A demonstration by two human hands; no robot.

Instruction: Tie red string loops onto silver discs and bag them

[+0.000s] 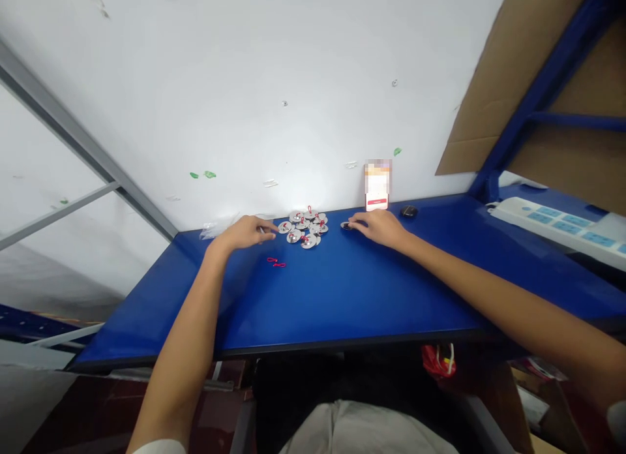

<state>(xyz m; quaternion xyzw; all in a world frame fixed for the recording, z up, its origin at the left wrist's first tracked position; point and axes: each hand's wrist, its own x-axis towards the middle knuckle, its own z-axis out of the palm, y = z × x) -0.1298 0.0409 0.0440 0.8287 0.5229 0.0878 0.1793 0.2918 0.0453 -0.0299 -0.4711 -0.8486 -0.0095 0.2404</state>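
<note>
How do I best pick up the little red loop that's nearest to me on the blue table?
I'd pinch the loop across its middle, coming down from above on your side. It's thin and lies flat on the table, so a sideways push might just slide it, and the pile of metal discs sits just beyond.

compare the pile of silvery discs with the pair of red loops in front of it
The silvery discs are round and shiny, while the red loops are thin and narrow.
There are many silvery discs but just two red loops.
The silvery discs overlap in a cluster; the red loops lie apart from it.
Both rest on the blue table.
</note>
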